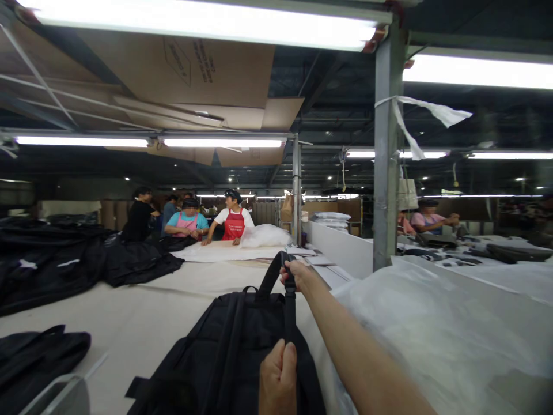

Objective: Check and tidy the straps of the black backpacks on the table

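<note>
A black backpack (233,351) lies on the long pale worktable (142,323) right in front of me. My right hand (296,275) reaches forward and is closed around the far end of its black shoulder strap (288,305), holding the strap up. My left hand (279,377), at the bottom of the view, is closed in a pinch on the near part of the same strap, so the strap runs taut between both hands.
Heaps of black bags (64,259) lie at the table's left, another black bag (34,357) at near left. Clear plastic bags (432,334) are piled on the right beside a metal post (386,173). Several people (233,222) work at the table's far end.
</note>
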Available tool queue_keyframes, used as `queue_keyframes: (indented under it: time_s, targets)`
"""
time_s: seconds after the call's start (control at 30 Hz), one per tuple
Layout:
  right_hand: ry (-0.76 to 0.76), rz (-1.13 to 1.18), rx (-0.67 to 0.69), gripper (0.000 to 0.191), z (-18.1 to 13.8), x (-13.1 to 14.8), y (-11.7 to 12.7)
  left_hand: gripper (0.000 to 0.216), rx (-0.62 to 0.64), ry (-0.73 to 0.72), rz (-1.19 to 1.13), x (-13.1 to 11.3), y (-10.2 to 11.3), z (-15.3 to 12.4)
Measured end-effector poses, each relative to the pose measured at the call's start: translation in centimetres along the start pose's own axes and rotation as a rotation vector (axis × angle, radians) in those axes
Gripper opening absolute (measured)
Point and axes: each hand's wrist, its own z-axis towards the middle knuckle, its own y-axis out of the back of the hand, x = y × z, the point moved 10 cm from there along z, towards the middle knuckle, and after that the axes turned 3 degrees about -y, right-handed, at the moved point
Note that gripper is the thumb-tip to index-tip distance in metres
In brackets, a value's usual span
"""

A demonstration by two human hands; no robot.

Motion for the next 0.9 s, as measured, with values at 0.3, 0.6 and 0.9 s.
queue_keyframes:
  time_s: [0.3, 0.6, 0.9]
  targets:
    - [-0.044, 0.134, 0.299, 0.028, -5.3, -2.3, -2.0, 0.040, 0.322, 0.348, -0.181, 0.2, -0.3, -1.3]
    - [-0.069, 0.117, 0.552, 0.070, -11.4, -4.8, -2.1, 0.019, 0.329, 0.379, -0.337, -2.3, -2.2, -2.1]
    - [-0.002, 0.379, 0.361, 0.039, -15.2, -3.2, -1.2, 0.040, 0.462, 0.274, -0.300, -3.1, -2.4, -3.4]
